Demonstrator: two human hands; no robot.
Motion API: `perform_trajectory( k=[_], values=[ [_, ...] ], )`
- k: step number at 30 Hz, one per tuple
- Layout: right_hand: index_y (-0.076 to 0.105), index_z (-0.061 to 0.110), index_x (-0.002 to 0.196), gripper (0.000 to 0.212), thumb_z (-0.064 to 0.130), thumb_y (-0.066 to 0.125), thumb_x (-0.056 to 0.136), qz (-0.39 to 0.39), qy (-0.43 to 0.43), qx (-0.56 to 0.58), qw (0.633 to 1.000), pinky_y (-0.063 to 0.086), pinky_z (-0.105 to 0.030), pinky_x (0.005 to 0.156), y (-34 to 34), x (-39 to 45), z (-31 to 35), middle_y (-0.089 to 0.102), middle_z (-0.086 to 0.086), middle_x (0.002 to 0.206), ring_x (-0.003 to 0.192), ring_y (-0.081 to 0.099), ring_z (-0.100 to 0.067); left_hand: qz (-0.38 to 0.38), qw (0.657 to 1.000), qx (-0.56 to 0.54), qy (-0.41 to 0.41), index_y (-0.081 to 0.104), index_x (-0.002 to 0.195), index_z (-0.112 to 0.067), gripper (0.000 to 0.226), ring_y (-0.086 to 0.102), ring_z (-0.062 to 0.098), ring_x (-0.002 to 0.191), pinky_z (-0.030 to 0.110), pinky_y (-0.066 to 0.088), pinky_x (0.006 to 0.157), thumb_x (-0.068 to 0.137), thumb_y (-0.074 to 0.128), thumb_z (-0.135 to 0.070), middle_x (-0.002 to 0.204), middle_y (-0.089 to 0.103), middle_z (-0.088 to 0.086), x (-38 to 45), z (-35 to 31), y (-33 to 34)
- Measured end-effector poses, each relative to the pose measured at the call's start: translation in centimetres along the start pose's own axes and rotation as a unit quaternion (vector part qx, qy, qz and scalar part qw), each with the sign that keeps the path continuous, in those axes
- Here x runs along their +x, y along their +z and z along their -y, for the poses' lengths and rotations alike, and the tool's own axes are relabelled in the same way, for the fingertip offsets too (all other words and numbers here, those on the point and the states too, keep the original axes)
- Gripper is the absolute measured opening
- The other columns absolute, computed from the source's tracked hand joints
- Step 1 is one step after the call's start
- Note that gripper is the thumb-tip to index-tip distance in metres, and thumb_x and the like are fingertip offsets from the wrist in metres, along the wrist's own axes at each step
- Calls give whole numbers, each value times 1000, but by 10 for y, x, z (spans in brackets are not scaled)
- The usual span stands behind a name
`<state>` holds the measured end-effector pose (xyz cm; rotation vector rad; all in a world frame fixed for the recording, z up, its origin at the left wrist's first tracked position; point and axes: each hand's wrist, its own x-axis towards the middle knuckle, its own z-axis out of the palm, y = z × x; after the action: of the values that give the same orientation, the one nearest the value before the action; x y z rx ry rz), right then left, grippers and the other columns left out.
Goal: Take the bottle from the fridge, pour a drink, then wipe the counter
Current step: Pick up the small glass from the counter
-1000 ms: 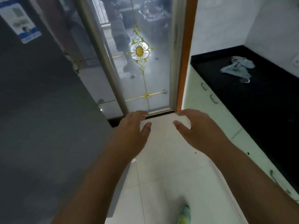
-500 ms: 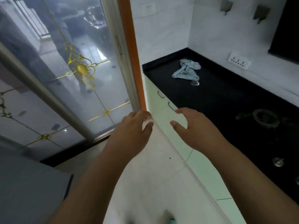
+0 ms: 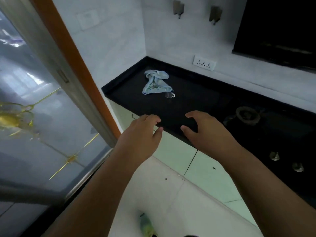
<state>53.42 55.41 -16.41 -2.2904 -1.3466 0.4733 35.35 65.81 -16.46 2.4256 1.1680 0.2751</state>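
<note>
Black counter (image 3: 196, 93) carries the crumpled blue cloth (image 3: 156, 82) and small clear cup (image 3: 169, 95) ahead, slightly nearer the left hand (image 3: 142, 134) than the right hand (image 3: 206, 132); both hands loosely spread, empty; no bottle or fridge visible.

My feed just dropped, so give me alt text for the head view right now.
Both bare hands, left hand and right hand, hover open and empty at the front edge of a black counter. A crumpled light blue cloth lies on it beside a small clear glass cup, with a gas burner at right.
</note>
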Motion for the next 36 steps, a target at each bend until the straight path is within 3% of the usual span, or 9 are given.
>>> perform_trajectory(
  k=[6, 10, 20, 29, 36],
  values=[
    [50, 29, 147, 53, 48, 63, 98, -11, 67, 2, 998, 50, -32, 95, 25, 42, 12, 54, 2, 148, 120, 60, -17, 51, 997, 12, 63, 53, 142, -30, 39, 58, 11, 122, 33, 53, 99, 105, 53, -40, 138, 58, -6, 67, 35, 1],
    [51, 28, 147, 54, 47, 64, 98, -8, 99, 3, 995, 49, -34, 99, 40, 77, 6, 53, 2, 149, 127, 56, -20, 88, 993, 22, 76, 52, 144, -28, 40, 57, 12, 122, 36, 54, 99, 105, 51, -41, 139, 56, -5, 107, 56, 9],
    [49, 27, 149, 59, 50, 63, 97, 31, 136, 27, 990, 49, -39, 101, 68, 206, -31, 49, -1, 154, 130, 56, -25, 159, 986, 49, 30, 46, 150, -26, 47, 55, 17, 127, 42, 52, 104, 106, 51, -39, 145, 53, 0, 233, 88, 43],
    [45, 18, 154, 65, 45, 64, 98, 83, 170, 41, 981, 46, -34, 99, 97, 324, -53, 45, -6, 157, 132, 56, -25, 189, 980, 57, 14, 35, 158, -24, 57, 48, 23, 139, 44, 47, 109, 105, 51, -38, 157, 43, 4, 329, 107, 70],
    [56, 14, 138, 44, 34, 64, 100, 98, 208, 61, 971, 50, -30, 77, 130, 390, -70, 67, -8, 125, 106, 68, -22, 236, 970, 51, 16, 32, 160, -21, 62, 44, 26, 144, 45, 44, 113, 104, 52, -37, 161, 38, 6, 400, 128, 113]
  ],
)
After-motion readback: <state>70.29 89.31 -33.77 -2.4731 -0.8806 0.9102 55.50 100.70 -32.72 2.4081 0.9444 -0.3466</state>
